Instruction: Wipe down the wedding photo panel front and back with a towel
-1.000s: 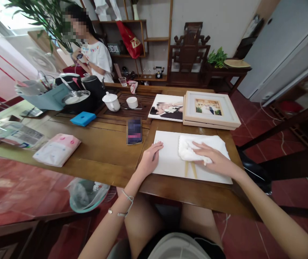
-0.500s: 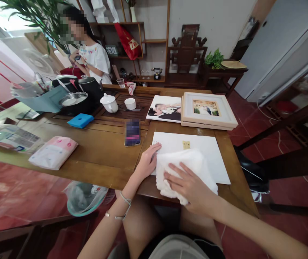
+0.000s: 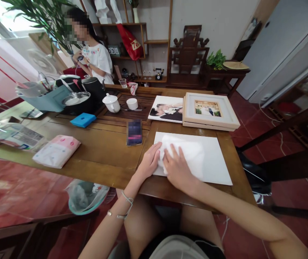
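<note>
A flat white board [image 3: 213, 162] lies on the wooden table [image 3: 102, 144] in front of me. A white cloth [image 3: 189, 151] rests on its left half. My right hand [image 3: 177, 167] lies flat on the cloth's near left part, fingers stretched out. My left hand [image 3: 150, 162] presses the board's left edge with fingers extended, touching the cloth.
A phone [image 3: 134, 132] lies just left of the board. Behind the board are a photo print [image 3: 166, 108] and stacked picture frames [image 3: 210, 109]. A tea tray with teapot [image 3: 111, 102] and cup [image 3: 131, 103], a blue box [image 3: 83, 119] and a tissue pack [image 3: 57, 151] stand further left. Another person [image 3: 94, 57] sits at the far end.
My right hand slid the cloth from the board's right side down to its near edge, then up and left onto the board beside my left hand. The left hand stayed put.
</note>
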`<state>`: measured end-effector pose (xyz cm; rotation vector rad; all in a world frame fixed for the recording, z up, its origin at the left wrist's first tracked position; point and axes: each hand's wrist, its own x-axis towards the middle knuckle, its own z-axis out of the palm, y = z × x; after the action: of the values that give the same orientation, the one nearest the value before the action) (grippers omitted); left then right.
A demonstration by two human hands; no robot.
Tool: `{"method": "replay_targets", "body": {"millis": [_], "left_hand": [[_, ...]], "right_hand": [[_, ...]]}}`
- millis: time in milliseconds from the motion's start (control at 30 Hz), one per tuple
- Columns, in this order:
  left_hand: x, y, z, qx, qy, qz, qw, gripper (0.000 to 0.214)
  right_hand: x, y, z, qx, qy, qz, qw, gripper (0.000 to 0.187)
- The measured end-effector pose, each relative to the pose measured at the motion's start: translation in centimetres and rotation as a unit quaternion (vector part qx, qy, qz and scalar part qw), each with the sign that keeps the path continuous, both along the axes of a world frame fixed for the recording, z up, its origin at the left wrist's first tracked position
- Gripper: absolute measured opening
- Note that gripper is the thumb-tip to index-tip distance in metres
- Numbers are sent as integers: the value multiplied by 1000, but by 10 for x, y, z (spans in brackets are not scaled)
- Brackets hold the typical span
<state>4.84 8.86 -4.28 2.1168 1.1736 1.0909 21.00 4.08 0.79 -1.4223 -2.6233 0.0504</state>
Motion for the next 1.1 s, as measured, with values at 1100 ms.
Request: {"method": "replay_targets", "body": {"millis": [1100], "left_hand": [[2,1,-6,4,14,-28,1000,33]], "right_hand": [[75,85,8,-59,68,-2,996,35]]}}
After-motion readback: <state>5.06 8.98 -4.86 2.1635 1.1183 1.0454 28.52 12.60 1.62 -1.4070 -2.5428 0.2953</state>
